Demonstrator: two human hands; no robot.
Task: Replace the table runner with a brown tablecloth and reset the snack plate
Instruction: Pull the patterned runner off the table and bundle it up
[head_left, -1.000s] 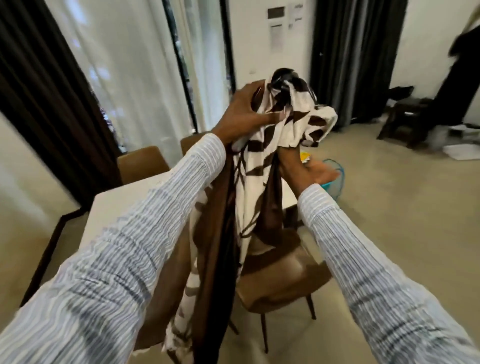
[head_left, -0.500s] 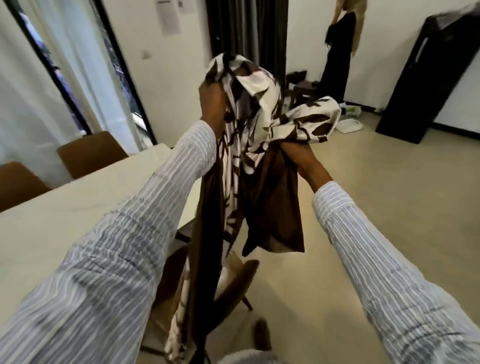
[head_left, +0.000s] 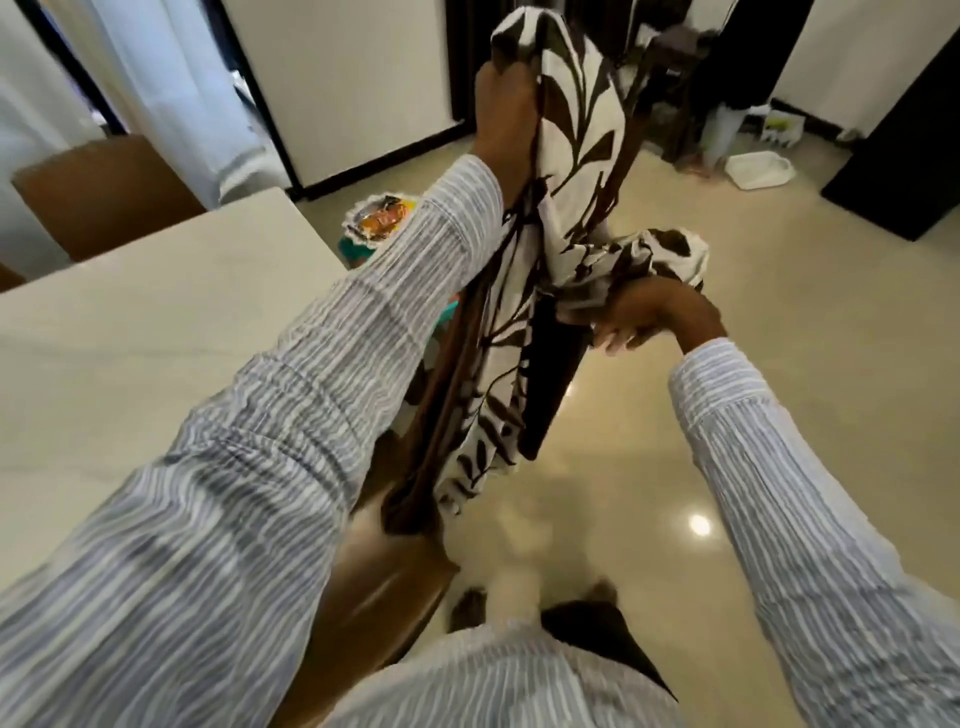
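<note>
We stand beside a pale tabletop (head_left: 156, 322) at the left of the scene, both arms in striped sleeves stretched out over a glossy beige floor (head_left: 649, 467). Our left hand (head_left: 506, 111) is raised high at the far centre, its fingers clenched around the top of a white runner printed with dark brown leaves (head_left: 576, 130). The cloth hangs down from that grip in a long fold, with a plain brown layer (head_left: 447, 395) along its left side whose lower end reaches a brown chair seat (head_left: 395, 587) in the near centre. Whether that brown layer is a lining or a separate cloth, we cannot tell.

Our right hand (head_left: 649, 317) is lower and to the right, fingers curled under and grasping a bunched end of the same patterned cloth (head_left: 654, 254), which spills over the back of the hand. A dark panel of fabric (head_left: 553, 379) drops between the two hands.

Beyond our left sleeve, just off the far corner of the tabletop, a plate of colourful snack packets (head_left: 382, 221) shows in part; what it rests on is hidden. A second brown chair (head_left: 104, 192) stands at the far left, against white curtains (head_left: 171, 78). A white tray (head_left: 758, 169) lies on the floor at the far right near a dark cabinet (head_left: 904, 156).
</note>
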